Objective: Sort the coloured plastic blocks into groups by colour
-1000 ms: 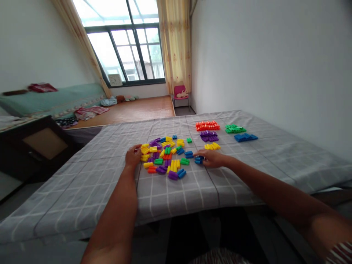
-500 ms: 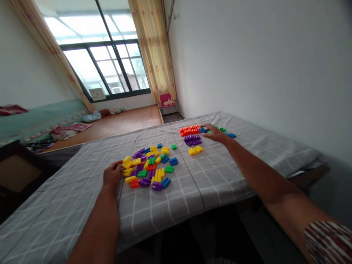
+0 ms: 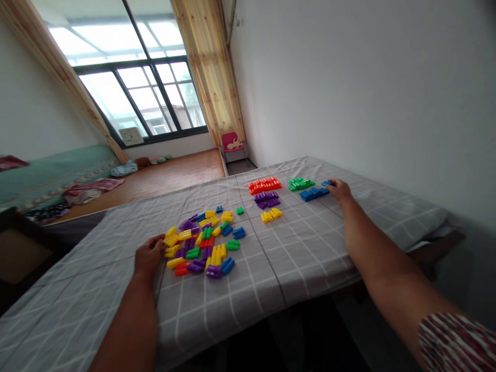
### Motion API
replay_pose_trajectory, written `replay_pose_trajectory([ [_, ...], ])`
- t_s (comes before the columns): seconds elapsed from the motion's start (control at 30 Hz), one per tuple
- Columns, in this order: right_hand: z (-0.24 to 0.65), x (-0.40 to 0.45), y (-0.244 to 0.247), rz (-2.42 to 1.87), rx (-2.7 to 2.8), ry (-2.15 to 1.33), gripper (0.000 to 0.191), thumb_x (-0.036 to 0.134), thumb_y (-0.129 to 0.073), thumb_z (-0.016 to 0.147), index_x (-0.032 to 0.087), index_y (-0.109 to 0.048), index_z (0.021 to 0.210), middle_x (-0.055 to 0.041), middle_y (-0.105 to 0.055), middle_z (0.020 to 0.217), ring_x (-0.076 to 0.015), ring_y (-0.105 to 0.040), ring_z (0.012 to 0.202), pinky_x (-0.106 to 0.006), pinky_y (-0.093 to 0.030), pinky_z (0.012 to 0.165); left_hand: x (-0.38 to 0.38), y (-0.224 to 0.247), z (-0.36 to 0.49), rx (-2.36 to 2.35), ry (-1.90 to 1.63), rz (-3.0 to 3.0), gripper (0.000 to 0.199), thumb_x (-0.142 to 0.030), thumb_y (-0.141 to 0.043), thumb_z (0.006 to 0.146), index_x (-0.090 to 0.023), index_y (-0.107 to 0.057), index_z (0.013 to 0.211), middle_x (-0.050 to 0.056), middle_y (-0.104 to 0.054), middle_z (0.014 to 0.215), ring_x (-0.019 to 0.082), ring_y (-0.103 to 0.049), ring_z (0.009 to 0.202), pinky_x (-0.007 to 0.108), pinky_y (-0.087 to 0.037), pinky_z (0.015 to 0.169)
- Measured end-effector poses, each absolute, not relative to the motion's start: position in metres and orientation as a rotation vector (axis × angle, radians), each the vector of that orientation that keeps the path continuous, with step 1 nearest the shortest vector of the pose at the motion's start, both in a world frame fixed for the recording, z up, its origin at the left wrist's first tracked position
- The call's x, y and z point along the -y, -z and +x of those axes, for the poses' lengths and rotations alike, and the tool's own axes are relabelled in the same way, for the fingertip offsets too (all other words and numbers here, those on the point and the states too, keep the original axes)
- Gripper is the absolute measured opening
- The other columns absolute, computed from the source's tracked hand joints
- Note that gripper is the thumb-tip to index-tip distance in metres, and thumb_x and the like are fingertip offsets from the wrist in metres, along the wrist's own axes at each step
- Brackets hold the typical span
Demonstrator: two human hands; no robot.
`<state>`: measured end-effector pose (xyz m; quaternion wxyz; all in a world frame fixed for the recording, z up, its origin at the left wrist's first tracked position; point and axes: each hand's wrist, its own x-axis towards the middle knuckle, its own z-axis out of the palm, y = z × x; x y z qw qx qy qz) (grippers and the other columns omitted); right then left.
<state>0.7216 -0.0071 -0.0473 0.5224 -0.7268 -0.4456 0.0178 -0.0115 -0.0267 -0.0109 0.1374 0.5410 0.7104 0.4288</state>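
Note:
My right hand (image 3: pixel 341 191) is at the far right of the blocks, with its fingers closed on a blue plastic block (image 3: pixel 328 183). Just left of it lies a row of blue blocks (image 3: pixel 313 194), and behind that a group of green blocks (image 3: pixel 301 184). My left hand (image 3: pixel 149 254) rests on the cloth at the left edge of a mixed pile of coloured blocks (image 3: pixel 207 241). Its fingers reach out to the yellow blocks (image 3: pixel 171 238) there, seemingly touching them without gripping.
Red blocks (image 3: pixel 264 185), purple blocks (image 3: pixel 266 199) and yellow blocks (image 3: pixel 271 215) lie in separate groups mid-table. A grey checked cloth (image 3: pixel 256 279) covers the table. White wall (image 3: pixel 368 93) runs along the right; a pink chair (image 3: pixel 231 140) stands beyond the table.
My right hand has moved right with the blue block, from beside the red group to the blue row's right end. The green and blue groups are uncovered. My left hand stays by the pile.

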Motion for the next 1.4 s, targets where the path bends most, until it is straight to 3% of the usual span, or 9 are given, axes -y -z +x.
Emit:
replay_pose_trajectory([
  [0.27,0.715,0.007,0.05,-1.824,1.108,-0.152,0.039,0.032,-0.068,0.06,0.017,-0.073,0.096,-0.0089,-0.074,0.094,-0.0239,-0.066,0.091,-0.033,-0.051,0.083,0.033,0.004,-0.002,-2.07,-1.248,1.552,0.039,-0.033,-0.056,0.07,-0.017,-0.072,0.101,0.005,-0.074,0.084,0.018,-0.068,0.071,0.023,-0.052,0.059],
  [0.47,0.716,0.008,0.046,-1.894,1.112,-0.158,0.035,0.035,-0.058,0.069,0.016,-0.074,0.095,-0.0088,-0.073,0.098,-0.0259,-0.065,0.097,-0.035,-0.048,0.087,0.035,0.0,0.0,-2.07,-1.228,1.573,0.04,-0.032,-0.055,0.07,-0.016,-0.072,0.102,0.005,-0.074,0.085,0.019,-0.068,0.075,0.023,-0.053,0.06],
  [0.7,0.698,0.019,0.034,-1.915,0.895,0.224,0.042,0.031,-0.048,0.079,0.01,-0.067,0.111,-0.0167,-0.07,0.1,-0.0283,-0.061,0.094,-0.038,-0.044,0.085,0.03,0.011,-0.002,-2.007,-1.265,1.556,0.044,-0.035,-0.051,0.076,-0.012,-0.07,0.109,0.009,-0.074,0.093,0.018,-0.067,0.076,0.023,-0.053,0.062],
  [0.83,0.673,0.025,0.026,-1.784,1.073,0.51,0.039,0.024,-0.045,0.083,0.013,-0.062,0.116,-0.0165,-0.066,0.108,-0.0279,-0.053,0.104,-0.038,-0.039,0.091,0.027,0.015,-0.002,-1.944,-1.275,1.629,0.05,-0.044,-0.047,0.081,-0.011,-0.069,0.11,0.01,-0.072,0.104,0.019,-0.066,0.087,0.023,-0.052,0.067],
  [0.97,0.622,0.03,0.006,-1.638,1.344,0.599,0.039,0.021,-0.043,0.086,0.013,-0.059,0.121,-0.0159,-0.062,0.119,-0.0279,-0.049,0.113,-0.039,-0.035,0.098,0.027,0.016,-0.002,-1.982,-1.171,1.746,0.051,-0.048,-0.047,0.082,-0.011,-0.07,0.108,0.01,-0.073,0.097,0.02,-0.066,0.084,0.024,-0.05,0.069],
  [1.23,0.444,0.053,-0.015,-0.928,2.374,-0.108,0.024,0.027,-0.053,0.087,0.024,-0.069,0.104,-0.0068,-0.069,0.107,-0.0238,-0.059,0.107,-0.04,-0.044,0.096,0.022,0.025,-0.006,-1.959,-1.152,1.761,0.046,-0.044,-0.047,0.084,-0.014,-0.07,0.111,0.009,-0.074,0.095,0.019,-0.066,0.082,0.024,-0.049,0.066],
  [1.4,0.392,0.06,-0.005,-0.972,2.569,-0.302,0.029,0.025,-0.062,0.082,0.022,-0.067,0.11,-0.0073,-0.07,0.108,-0.0237,-0.062,0.102,-0.038,-0.048,0.09,0.024,0.023,-0.007,-1.98,-1.116,1.784,0.045,-0.04,-0.046,0.084,-0.014,-0.069,0.112,0.009,-0.074,0.095,0.019,-0.067,0.082,0.024,-0.049,0.068],
])
